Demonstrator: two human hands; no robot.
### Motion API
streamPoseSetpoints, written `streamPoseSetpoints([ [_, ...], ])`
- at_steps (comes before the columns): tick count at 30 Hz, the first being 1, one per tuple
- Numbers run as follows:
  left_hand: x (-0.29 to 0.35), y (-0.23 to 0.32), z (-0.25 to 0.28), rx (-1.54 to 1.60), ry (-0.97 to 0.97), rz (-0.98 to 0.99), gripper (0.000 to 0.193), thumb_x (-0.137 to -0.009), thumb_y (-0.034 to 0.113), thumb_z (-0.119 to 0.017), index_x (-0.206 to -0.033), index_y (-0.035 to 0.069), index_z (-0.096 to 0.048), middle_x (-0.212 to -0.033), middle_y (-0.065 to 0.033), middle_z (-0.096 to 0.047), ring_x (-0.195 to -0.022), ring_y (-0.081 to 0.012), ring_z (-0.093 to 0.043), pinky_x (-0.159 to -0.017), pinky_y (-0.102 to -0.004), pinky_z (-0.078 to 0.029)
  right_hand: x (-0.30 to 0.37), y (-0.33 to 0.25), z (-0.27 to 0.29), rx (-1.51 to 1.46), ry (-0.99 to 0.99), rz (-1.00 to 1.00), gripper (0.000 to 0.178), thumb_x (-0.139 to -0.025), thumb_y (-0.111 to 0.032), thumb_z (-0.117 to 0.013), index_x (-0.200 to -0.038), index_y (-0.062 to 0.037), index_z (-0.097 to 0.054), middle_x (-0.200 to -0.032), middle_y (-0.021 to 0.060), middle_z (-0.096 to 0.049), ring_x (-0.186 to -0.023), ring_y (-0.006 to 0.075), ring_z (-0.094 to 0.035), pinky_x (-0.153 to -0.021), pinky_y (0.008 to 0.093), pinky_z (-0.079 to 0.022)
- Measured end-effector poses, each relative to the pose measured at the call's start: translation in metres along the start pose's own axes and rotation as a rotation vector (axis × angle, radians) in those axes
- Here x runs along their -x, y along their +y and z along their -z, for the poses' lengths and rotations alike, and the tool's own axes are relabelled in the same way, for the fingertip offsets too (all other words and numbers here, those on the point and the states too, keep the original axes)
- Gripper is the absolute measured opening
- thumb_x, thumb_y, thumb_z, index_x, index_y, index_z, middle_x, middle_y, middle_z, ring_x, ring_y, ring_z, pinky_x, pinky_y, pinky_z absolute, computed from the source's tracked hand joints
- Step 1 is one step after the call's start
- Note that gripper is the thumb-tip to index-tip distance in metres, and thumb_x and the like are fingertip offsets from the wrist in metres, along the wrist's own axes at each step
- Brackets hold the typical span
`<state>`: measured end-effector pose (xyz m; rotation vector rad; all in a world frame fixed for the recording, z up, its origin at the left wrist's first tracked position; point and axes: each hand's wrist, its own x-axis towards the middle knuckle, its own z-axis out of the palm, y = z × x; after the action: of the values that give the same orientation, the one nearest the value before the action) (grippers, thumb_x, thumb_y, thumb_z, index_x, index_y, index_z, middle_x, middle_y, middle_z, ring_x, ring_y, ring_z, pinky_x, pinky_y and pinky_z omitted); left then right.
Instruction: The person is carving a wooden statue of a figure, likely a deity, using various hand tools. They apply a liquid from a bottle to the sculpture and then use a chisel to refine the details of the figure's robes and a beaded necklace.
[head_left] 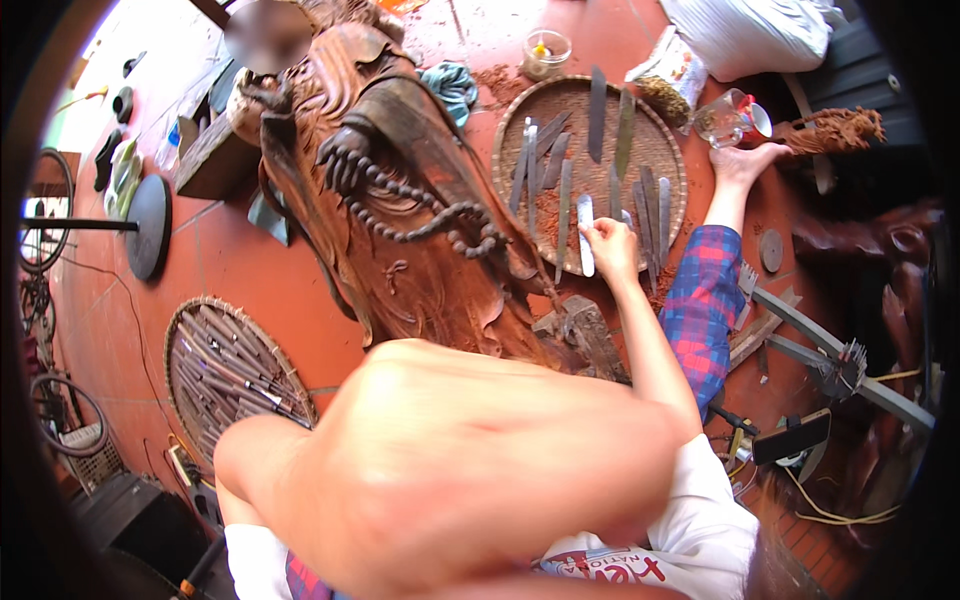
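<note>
My right hand is closed, pinching a bright flat steel carving chisel upright over the near part of a round woven tray. Several darker flat chisels lie in that tray among reddish wood dust. My left hand is raised very close to the camera, large and smeared by motion; its fingers cannot be made out. It covers the lower middle of the view. Beyond it leans a big carved wooden statue of a robed figure with a string of beads.
A second woven tray with several rod-like tools is at left. My bare foot rests beside a clear jar at the far right. A metal frame, a phone and cords lie right. A white sack stands behind.
</note>
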<state>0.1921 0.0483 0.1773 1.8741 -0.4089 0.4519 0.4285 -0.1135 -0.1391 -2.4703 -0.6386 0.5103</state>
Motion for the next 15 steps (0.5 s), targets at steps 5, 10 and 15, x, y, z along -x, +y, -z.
streamPoseSetpoints([
  [5,0.000,0.009,0.018,0.270,-0.182,-0.044,0.028,-0.092,0.028,-0.071,-0.083,0.002,-0.066,-0.074,-0.0092,-0.070,-0.059,-0.0170,-0.067,-0.051,-0.0230,-0.048,0.009,-0.004,0.021,-0.056,0.178,0.001,0.031,-0.085,-0.034,-0.079,-0.089,-0.0040,-0.074,-0.074,0.0140,-0.073,-0.071,0.0288,-0.072,-0.068,0.0390,-0.054],
  [10,0.013,0.019,0.048,0.485,-0.258,0.024,0.019,-0.093,0.019,-0.069,-0.084,0.002,-0.066,-0.076,-0.0090,-0.071,-0.061,-0.0170,-0.068,-0.053,-0.0235,-0.049,-0.004,0.028,0.041,-0.123,0.108,-0.051,0.025,-0.086,-0.027,-0.076,-0.090,-0.0031,-0.074,-0.071,0.0116,-0.072,-0.066,0.0223,-0.071,-0.064,0.0359,-0.054],
  [15,0.031,0.038,0.053,0.487,-0.078,0.183,0.012,-0.094,0.010,-0.067,-0.085,0.003,-0.067,-0.077,-0.0087,-0.071,-0.062,-0.0170,-0.068,-0.055,-0.0241,-0.049,-0.010,0.026,0.057,-0.222,0.091,-0.086,0.021,-0.087,-0.025,-0.077,-0.090,-0.0039,-0.075,-0.069,0.0089,-0.072,-0.062,0.0155,-0.069,-0.062,0.0321,-0.053],
])
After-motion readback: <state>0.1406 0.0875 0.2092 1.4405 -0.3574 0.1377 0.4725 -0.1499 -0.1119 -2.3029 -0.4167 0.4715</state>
